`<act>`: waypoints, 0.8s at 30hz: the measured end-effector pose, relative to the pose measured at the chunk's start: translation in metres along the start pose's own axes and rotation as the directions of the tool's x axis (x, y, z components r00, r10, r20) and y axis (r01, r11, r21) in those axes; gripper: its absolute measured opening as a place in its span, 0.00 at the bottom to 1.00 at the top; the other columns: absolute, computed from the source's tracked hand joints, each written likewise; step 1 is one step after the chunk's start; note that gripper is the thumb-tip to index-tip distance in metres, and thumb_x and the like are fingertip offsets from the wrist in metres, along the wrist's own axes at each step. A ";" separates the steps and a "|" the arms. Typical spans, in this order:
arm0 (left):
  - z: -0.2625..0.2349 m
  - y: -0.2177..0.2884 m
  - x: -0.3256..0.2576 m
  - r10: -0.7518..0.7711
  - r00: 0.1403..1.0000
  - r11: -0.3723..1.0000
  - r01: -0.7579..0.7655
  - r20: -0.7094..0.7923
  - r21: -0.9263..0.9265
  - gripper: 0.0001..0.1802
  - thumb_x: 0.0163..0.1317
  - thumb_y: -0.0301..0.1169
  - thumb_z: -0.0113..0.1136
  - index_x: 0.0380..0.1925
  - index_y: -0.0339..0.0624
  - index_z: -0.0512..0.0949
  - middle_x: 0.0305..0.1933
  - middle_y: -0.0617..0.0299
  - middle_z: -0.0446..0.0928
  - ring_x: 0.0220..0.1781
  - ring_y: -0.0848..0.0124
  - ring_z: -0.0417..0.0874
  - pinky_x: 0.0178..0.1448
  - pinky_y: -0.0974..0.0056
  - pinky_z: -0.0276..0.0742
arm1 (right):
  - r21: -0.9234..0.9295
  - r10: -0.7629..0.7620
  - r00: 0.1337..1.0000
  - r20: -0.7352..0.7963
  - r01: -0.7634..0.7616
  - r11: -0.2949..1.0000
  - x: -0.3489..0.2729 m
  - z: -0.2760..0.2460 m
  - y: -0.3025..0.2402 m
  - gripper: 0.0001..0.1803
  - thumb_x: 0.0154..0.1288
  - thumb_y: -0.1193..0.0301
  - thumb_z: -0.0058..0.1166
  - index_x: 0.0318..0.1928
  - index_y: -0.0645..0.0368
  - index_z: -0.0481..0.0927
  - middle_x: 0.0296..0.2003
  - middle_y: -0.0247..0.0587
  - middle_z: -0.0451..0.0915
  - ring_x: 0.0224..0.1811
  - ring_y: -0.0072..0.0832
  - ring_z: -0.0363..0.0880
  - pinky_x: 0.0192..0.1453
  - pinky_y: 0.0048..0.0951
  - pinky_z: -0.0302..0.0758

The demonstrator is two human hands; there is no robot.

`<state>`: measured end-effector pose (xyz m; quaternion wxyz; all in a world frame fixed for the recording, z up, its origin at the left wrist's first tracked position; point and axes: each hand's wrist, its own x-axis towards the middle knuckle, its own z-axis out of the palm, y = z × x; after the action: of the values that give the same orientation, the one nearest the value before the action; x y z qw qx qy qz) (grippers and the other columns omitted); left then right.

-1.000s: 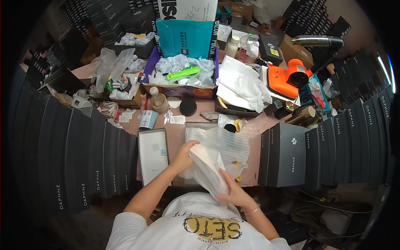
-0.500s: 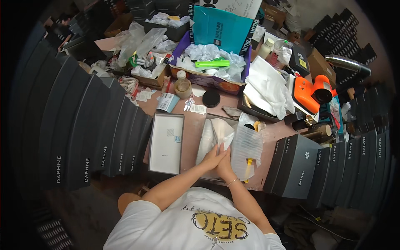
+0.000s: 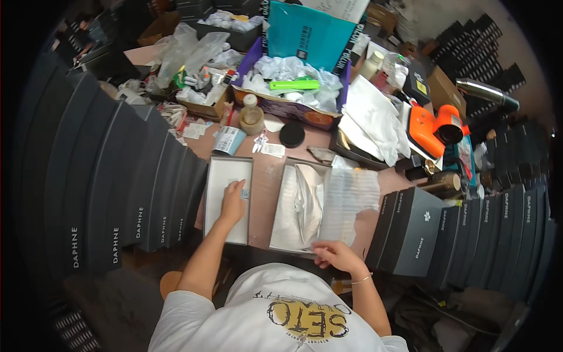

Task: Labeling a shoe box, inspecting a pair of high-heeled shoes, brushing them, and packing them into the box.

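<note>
A dark-edged box lid (image 3: 232, 165) lies with its pale inside up, a small blue-and-white sticker on it. My left hand (image 3: 233, 205) is over this lid beside the sticker, its fingers slightly bent and nothing visible in them. To its right, an open shoebox (image 3: 285, 167) holds a bundle in white paper (image 3: 309, 202), which hides what is inside. My right hand (image 3: 337, 256) is at the shoebox's near right corner, fingers loosely apart and empty. A translucent ribbed wrapping sheet (image 3: 352, 199) spreads over the shoebox's right side and onto the table.
Stacks of dark shoeboxes flank me on the left (image 3: 123, 182) and right (image 3: 419, 229). Behind the lid stand a blue packet (image 3: 229, 141), a bottle (image 3: 251, 117) and a black round lid (image 3: 292, 135). Farther back are a purple carton (image 3: 281, 107) and an orange device (image 3: 427, 132).
My hands have parted from the white paper: the left has moved over the lid, the right to the shoebox's near corner. The paper bundle now lies lower in the shoebox.
</note>
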<state>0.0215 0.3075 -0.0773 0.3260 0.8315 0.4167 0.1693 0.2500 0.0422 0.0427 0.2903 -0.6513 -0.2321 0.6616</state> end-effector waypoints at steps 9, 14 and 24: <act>0.034 -0.058 0.032 0.073 0.983 0.997 -0.069 -0.169 0.025 0.06 0.62 0.23 0.53 0.40 0.37 0.75 0.35 0.51 0.74 0.38 0.54 0.77 0.45 0.57 0.75 | -0.034 0.169 0.945 -0.281 -0.185 0.982 0.022 -0.003 0.130 0.18 0.70 0.69 0.44 0.57 0.62 0.72 0.35 0.39 0.80 0.23 0.19 0.73 0.23 0.21 0.70; 0.036 0.054 -0.001 -0.120 0.959 0.739 0.258 0.255 -0.623 0.12 0.66 0.25 0.52 0.49 0.34 0.72 0.37 0.56 0.76 0.26 0.73 0.78 0.33 0.69 0.75 | -0.673 -0.482 0.605 -0.634 -0.124 0.730 0.084 -0.012 0.165 0.22 0.63 0.62 0.50 0.55 0.60 0.75 0.50 0.58 0.76 0.53 0.48 0.73 0.58 0.51 0.67; -0.013 0.173 -0.067 0.477 0.863 0.808 -0.357 0.166 -0.469 0.20 0.60 0.25 0.58 0.53 0.34 0.72 0.51 0.47 0.73 0.49 0.56 0.78 0.53 0.61 0.74 | -0.977 -0.718 0.694 0.052 0.185 0.109 0.139 0.016 0.006 0.34 0.57 0.60 0.54 0.65 0.55 0.66 0.65 0.52 0.64 0.70 0.44 0.58 0.73 0.56 0.46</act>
<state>0.0753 0.1826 0.0501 0.5073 0.8273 0.1256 0.2062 0.2355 0.1342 -0.0616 0.0871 -0.7083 -0.6943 0.0928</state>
